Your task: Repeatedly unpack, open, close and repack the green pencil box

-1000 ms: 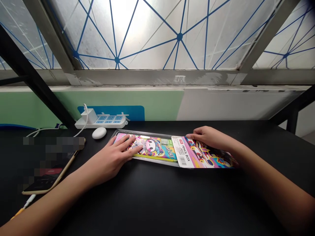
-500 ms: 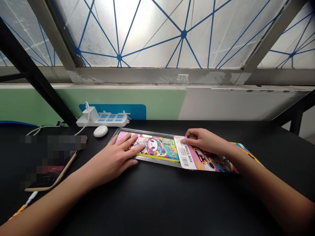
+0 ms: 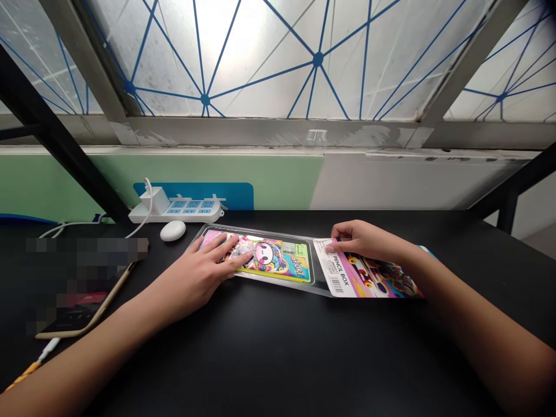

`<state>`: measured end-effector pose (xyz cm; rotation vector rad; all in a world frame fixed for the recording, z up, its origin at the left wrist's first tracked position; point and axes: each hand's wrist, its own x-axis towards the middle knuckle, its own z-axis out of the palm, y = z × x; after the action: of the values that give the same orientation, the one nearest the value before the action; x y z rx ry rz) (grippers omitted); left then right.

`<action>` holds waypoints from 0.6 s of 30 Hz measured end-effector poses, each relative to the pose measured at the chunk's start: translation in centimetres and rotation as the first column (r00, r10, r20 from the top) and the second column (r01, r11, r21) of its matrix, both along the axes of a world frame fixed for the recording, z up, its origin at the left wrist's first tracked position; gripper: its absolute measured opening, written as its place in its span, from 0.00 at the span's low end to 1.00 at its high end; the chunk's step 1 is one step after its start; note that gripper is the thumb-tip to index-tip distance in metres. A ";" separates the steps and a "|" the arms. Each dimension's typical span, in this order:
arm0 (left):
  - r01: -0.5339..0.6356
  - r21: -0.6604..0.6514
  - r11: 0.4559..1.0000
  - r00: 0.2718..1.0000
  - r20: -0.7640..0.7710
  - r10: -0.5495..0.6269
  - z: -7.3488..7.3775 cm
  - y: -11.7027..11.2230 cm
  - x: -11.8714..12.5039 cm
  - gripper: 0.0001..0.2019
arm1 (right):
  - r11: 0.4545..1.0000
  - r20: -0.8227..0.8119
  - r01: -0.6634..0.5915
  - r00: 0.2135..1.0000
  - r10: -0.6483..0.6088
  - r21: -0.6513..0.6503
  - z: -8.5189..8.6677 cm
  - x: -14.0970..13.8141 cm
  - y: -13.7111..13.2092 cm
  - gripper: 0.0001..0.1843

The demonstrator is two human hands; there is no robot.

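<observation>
A: What lies nearest?

B: At the lower left, an orange-and-white cable [image 3: 26,372] runs up to a partly pixelated phone [image 3: 65,321] with a tan edge, on the black tabletop [image 3: 278,353].

A: And the left hand [image 3: 204,270]?

B: It rests palm down across the left end of a colourful box [image 3: 275,262] lettered SPORT, its grip wide, fingers spread.

A: Where exactly is that box?

B: In a clear tray [image 3: 318,279], lying flat between the two hands.

A: The right hand [image 3: 362,240]?

B: Its grip is narrow, thumb and fingers pinching a printed card [image 3: 354,279] marked PENCIL BOX, which overlaps the tray's right end.

A: Farther back?

B: A rounded white object [image 3: 172,231] sits just before a white power strip [image 3: 191,212] with an adapter [image 3: 153,200]; behind rises a green-and-white wall [image 3: 286,179], then a blue-lined window [image 3: 260,63].
</observation>
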<state>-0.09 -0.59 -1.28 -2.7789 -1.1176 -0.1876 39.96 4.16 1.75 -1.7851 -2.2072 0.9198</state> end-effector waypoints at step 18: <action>-0.039 0.047 0.998 0.998 -0.044 0.041 -0.2 -0.7 0.8 0.29 | 0.998 0.030 0.000 1.000 -0.001 0.062 -0.3 -2.3 -0.7 0.23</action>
<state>0.73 -1.28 -1.48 -2.7045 -1.1424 -0.1441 37.69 3.44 1.48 -1.7830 -2.2275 0.8206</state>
